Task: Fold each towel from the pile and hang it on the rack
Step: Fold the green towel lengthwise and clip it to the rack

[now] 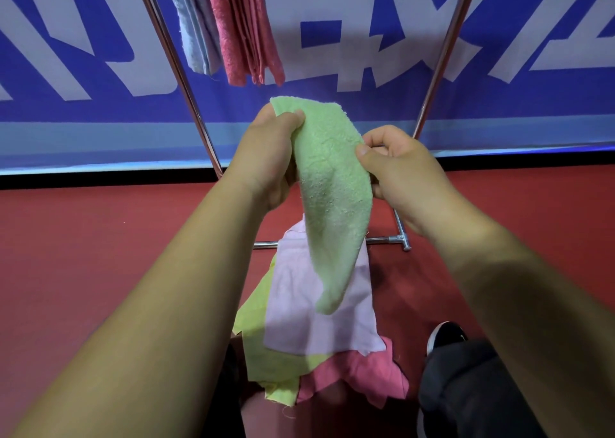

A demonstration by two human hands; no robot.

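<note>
Both hands pinch the green towel (pixel 332 184), my left hand (pixel 269 158) closed on its top corner and my right hand (pixel 396 168) on its edge, above the pile (pixel 309 338) at six o'clock, the rack (pixel 186 81) at twelve.

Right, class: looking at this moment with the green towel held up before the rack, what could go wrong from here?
1. The light green terry towel is pinched only along its upper part by the left hand and right hand; its loose tail could slip or fold unevenly.
2. That tail dangles over the lilac cloth on the floor pile and may drag it.
3. The chrome rack foot lies near the black shoe, a possible trip.
</note>
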